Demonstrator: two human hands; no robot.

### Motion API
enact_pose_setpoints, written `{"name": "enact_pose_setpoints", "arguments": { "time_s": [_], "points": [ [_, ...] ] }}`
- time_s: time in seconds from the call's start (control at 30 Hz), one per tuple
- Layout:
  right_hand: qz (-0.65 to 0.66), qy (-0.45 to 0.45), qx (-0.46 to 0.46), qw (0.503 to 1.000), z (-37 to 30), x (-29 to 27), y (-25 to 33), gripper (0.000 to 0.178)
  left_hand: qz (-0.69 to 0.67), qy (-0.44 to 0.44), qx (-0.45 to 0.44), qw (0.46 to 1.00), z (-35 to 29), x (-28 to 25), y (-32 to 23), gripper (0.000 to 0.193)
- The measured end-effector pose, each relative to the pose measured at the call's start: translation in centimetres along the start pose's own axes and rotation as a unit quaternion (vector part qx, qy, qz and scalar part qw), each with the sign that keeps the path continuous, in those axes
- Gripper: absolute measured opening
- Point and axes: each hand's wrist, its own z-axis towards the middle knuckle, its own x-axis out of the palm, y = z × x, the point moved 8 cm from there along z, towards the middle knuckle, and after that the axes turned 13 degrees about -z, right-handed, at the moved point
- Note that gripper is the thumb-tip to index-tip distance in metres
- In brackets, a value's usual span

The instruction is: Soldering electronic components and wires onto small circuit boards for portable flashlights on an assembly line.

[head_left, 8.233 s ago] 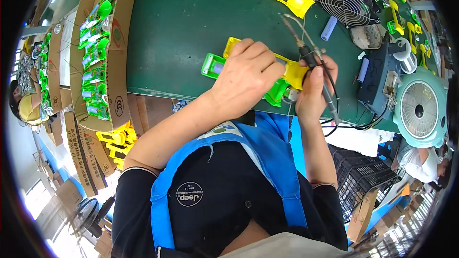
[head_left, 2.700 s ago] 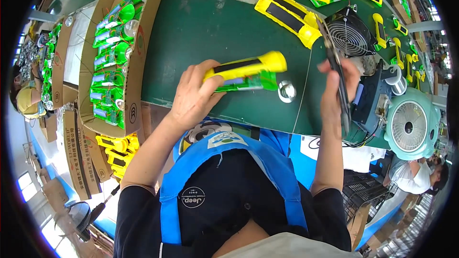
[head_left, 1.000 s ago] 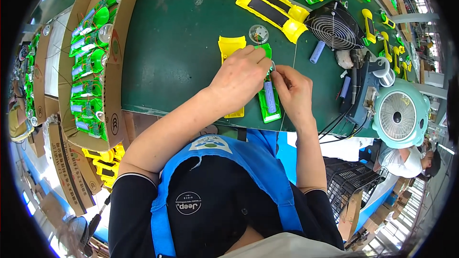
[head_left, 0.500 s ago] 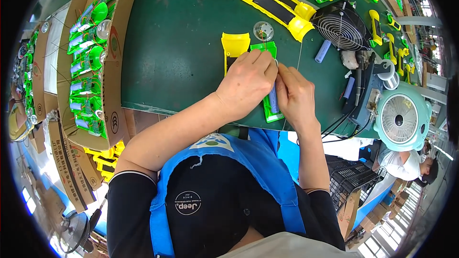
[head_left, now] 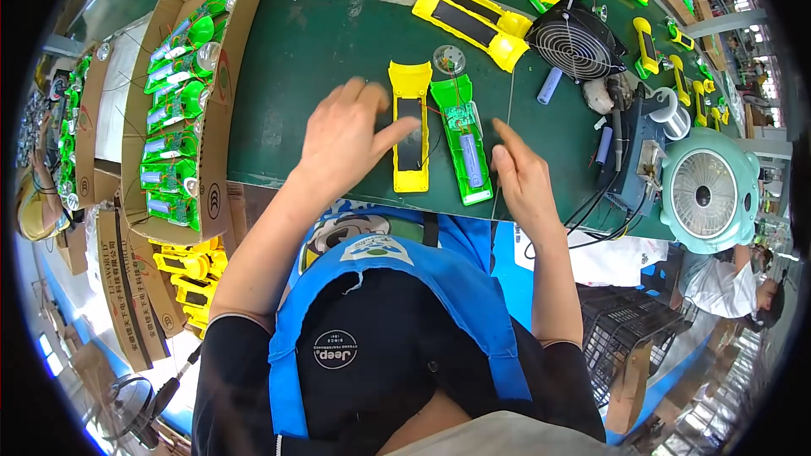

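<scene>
Yellow shell: glossy smooth plastic. Green shell: translucent glossy plastic. Table: matt green mat. Box, left: matt brown cardboard. Fan grille, far right: black metal wire. Apron: blue cloth.

Long open cardboard box on the left part of the green bench, brown, with a small round printed mark on its outer wall; packed with green parts. Second brown box beside it, further left, also with green pieces. Flat brown cartons stand on edge below the bench, dark print on their sides. Round white badge on a dark garment; possibly a printed picture patch above it.
</scene>
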Motion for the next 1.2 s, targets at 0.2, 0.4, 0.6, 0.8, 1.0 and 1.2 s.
{"name": "enact_pose_setpoints", "arguments": {
  "time_s": [0.2,0.4,0.6,0.8,1.0,1.2],
  "points": [
    [0.227,0.112,0.037,0.967,-1.4,3.9,3.2,0.049,-0.192,-0.047,0.0,0.98,-2.8,1.3,-1.0,0.041],
    [0.084,0.088,-0.095,0.988,1.4,3.8,3.6,0.029,-0.049,-0.041,0.075,0.995,-3.9,1.1,-3.2,0.048],
    [-0.188,-0.252,-0.138,0.939,8.3,-3.3,3.1,0.026,-0.157,0.0,0.029,0.987,-2.6,0.6,-2.6,0.031],
    [-0.253,-0.258,-0.167,0.917,7.8,-3.0,1.8,0.011,-0.453,-0.005,-0.062,0.889,-0.7,-2.5,0.3,0.036],
    [-0.203,-0.209,-0.201,0.935,0.4,-2.7,1.3,0.015,-0.457,0.103,-0.065,0.881,13.8,-4.5,0.1,0.032],
    [0.538,-0.258,0.139,0.79,-2.2,-3.5,-9.0,0.056,-0.398,0.206,-0.157,0.88,26.6,-0.5,8.1,0.034]
  ]
}}
